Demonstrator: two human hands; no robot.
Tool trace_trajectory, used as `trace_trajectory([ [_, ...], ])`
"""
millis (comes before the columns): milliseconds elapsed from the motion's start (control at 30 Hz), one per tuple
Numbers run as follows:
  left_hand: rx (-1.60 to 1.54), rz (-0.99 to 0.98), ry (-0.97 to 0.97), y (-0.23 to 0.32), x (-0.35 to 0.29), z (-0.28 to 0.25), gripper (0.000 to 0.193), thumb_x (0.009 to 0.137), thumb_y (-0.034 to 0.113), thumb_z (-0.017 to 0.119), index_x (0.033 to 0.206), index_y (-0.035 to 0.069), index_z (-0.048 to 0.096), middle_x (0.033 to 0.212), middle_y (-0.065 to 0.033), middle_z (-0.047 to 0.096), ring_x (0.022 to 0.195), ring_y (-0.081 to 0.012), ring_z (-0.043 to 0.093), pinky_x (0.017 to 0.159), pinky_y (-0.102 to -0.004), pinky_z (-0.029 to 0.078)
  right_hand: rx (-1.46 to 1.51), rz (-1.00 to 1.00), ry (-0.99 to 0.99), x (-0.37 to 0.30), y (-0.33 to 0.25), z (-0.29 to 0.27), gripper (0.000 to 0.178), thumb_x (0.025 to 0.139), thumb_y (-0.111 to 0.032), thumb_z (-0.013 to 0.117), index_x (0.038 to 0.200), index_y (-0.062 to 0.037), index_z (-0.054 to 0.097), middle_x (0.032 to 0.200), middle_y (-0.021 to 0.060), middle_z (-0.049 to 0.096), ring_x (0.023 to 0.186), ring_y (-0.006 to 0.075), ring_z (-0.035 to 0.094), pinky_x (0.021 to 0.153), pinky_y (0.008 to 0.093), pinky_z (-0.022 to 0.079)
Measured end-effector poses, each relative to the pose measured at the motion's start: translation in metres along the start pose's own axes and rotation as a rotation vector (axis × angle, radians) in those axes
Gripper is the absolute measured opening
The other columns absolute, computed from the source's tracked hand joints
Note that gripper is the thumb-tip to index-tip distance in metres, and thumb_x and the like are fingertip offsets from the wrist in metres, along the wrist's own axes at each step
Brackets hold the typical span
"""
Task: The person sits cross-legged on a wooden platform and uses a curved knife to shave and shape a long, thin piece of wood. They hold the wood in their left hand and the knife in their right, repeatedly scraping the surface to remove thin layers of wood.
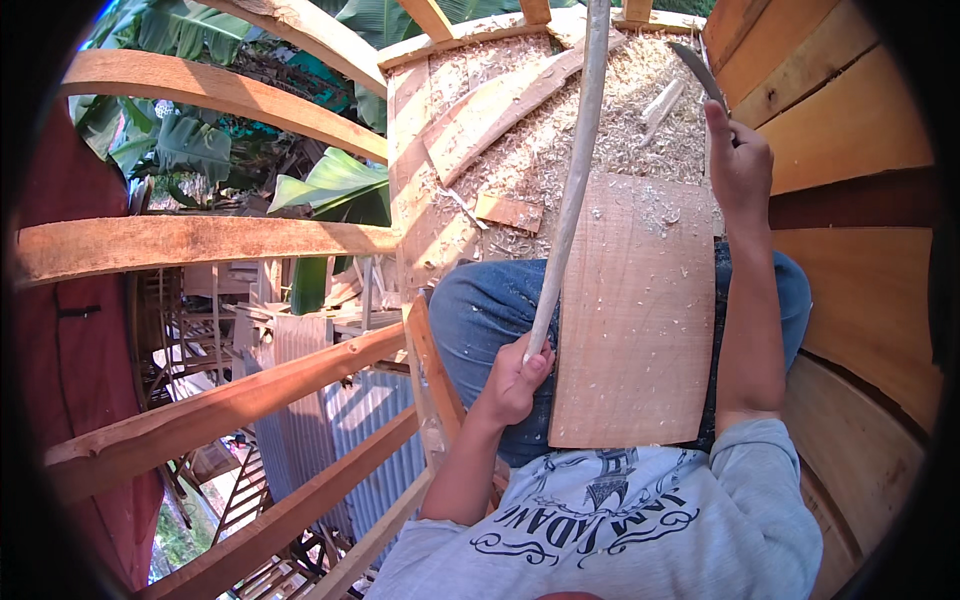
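Note:
My left hand [515, 382] is closed round the lower end of a long, pale, slightly bent wooden stick [573, 195]. The stick slants up and away, leaving the picture at the top edge. On the right, my right hand [742, 172] is raised and closed round the handle of a knife [698, 68] with a dark, curved blade. Its thumb points up along the handle, and the blade is apart from the stick. A flat wooden board [635, 330] lies across my lap between the forearms, sprinkled with small shavings.
Wood shavings [640, 110] cover the plank floor ahead, with a larger plank [505, 115] and a small wood offcut [508, 212] among them. Bare beams [210, 245] run along the left, over a drop to corrugated sheets [370, 420]. A plank wall [850, 130] stands close on the right.

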State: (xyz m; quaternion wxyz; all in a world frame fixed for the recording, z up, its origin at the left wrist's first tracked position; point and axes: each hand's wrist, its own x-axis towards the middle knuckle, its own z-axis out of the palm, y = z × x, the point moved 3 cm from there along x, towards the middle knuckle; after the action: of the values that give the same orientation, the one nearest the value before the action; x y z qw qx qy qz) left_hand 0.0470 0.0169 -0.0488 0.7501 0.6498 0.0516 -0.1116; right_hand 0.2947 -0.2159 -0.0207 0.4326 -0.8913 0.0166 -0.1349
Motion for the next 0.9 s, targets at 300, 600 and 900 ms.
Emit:
trace_trajectory([
  [300, -0.417, -0.166, -0.072, 0.005, 0.006, -0.013, 0.053, 0.094, 0.055, 0.039, 0.104, 0.003, 0.038, 0.051, 0.0054, 0.028, 0.039, -0.0026, 0.026, 0.036, -0.0179, 0.023, -0.146, -0.295, -0.317, -0.075, -0.029, -0.005, 0.06, 0.082, -0.055, 0.061, 0.06, 0.0005, 0.056, 0.05, 0.0146, 0.049, 0.048, 0.0309, 0.053, 0.048, 0.0377, 0.041],
  [600, -0.587, -0.166, -0.103, 0.017, 0.005, -0.014, 0.057, 0.098, 0.048, 0.033, 0.125, -0.001, 0.036, 0.055, 0.002, 0.036, 0.038, -0.0032, 0.03, 0.034, -0.017, 0.025, 0.158, -0.266, -0.448, -0.107, -0.039, 0.021, 0.052, 0.081, -0.047, 0.065, 0.062, 0.0, 0.057, 0.055, 0.0154, 0.052, 0.049, 0.0306, 0.054, 0.048, 0.0372, 0.042],
  [900, -0.121, -0.128, -0.048, 0.037, 0.003, 0.016, 0.061, 0.094, 0.044, 0.044, 0.129, -0.006, 0.037, 0.06, 0.0039, 0.035, 0.046, -0.003, 0.031, 0.043, -0.0185, 0.025, -0.077, -0.526, -0.405, -0.12, -0.059, -0.004, 0.057, 0.072, -0.059, 0.066, 0.054, -0.0079, 0.05, 0.048, 0.0079, 0.05, 0.043, 0.0253, 0.055, 0.042, 0.0344, 0.043],
])
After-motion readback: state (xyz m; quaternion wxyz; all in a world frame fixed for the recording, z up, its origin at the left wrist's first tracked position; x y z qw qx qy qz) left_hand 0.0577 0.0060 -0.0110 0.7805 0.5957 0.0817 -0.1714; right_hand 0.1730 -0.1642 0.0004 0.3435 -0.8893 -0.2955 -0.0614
